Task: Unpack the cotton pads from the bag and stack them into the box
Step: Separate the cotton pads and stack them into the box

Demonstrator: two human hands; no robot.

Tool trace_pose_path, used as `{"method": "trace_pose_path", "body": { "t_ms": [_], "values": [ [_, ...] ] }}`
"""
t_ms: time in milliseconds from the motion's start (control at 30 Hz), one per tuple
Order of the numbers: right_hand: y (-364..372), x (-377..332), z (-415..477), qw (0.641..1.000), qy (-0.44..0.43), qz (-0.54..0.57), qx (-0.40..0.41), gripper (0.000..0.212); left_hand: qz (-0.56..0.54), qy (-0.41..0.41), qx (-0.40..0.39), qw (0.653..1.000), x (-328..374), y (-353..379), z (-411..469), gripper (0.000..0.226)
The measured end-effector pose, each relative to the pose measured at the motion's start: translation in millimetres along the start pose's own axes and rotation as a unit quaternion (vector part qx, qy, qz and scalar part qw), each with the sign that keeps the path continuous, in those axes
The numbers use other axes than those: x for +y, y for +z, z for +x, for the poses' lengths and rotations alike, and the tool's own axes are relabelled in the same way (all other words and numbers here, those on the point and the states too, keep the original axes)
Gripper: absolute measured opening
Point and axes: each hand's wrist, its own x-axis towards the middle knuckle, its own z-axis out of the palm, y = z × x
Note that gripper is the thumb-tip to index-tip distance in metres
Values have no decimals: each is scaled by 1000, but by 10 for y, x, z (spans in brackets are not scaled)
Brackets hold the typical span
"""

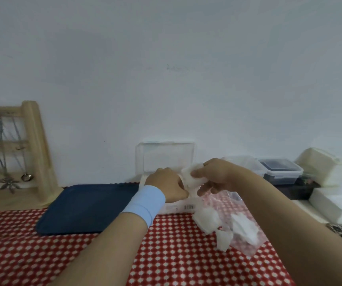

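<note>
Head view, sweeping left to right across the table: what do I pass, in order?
wooden necklace stand → blue tray → left hand → cotton pads → right hand, pinching them → dark lidded container → white tub. The box and bag overlap the hands, so both are left out.

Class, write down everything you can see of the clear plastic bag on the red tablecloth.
The plastic bag is thin, clear and crumpled, lying slack on the red-and-white tablecloth just right of the white box. Several white cotton pads show through it, loosely jumbled. The right forearm passes above it; whether the right hand touches it cannot be told.
</note>
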Motion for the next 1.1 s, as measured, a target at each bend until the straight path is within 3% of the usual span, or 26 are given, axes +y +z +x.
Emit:
{"method": "trace_pose_path", "body": {
  "t_ms": [167, 400, 500, 833, 933, 1000, 1100],
  "values": [
    [71, 3, 65, 979, 35, -197, 31, 31, 89, 5, -35, 995, 16, -94, -5, 29],
    [237, -156, 130, 904, 0, -421, 77, 41, 146, -6, -65, 987, -170, -128, 11, 41],
    [310, -273, 126, 877, 6, -476, 61, 45, 130, 4, -40, 991, -185, -106, -37, 36],
    [559, -330, 228, 842, 51, -537, 14, 34, 102, 26, -20, 994, -224, -38, -110, 35],
    [642, -310, 247, 866, 61, -496, 3, 21, 75, 49, -1, 996, -293, 28, -135, 36],
    [546, -344, 225, 904, 94, -414, -50, 28, 25, 59, 21, 998, -383, 83, -159, 42],
    [390, -370, 193, 950, 156, -264, -52, 42, -8, 64, 37, 997, -462, 154, -181, 47]
  ]
}}
